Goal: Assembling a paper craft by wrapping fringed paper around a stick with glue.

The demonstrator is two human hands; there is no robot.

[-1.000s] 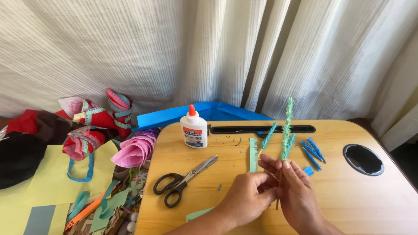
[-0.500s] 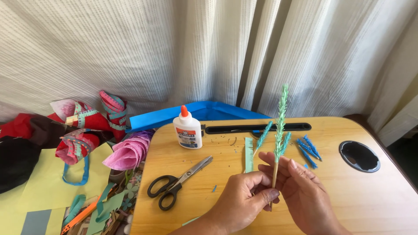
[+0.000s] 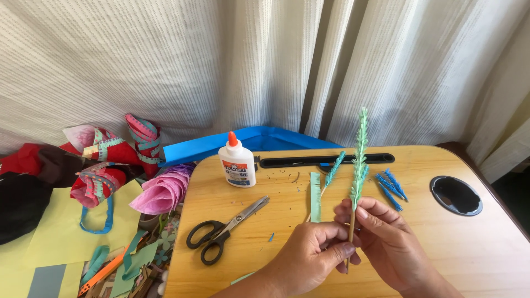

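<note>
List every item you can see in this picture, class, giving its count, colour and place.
Fringed paper stem on a thin stick: one, green, upright in both hands.
Smaller fringed sprig: one, teal, on the table.
Fringed paper strip: one, green, flat on the table.
Fringed pieces: several, blue, table right.
Glue bottle: one, white with an orange cap, table rear.
Scissors: one, black-handled, table left.
Wooden table: one, tan.
Rolled paper cone: one, pink, beside the table.
Left hand, right hand: gripping the stick.

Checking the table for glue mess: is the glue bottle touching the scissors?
Apart. The head view shows bare wood between the glue bottle and the scissors, whose blade tips stop to the bottle's lower right.
</note>
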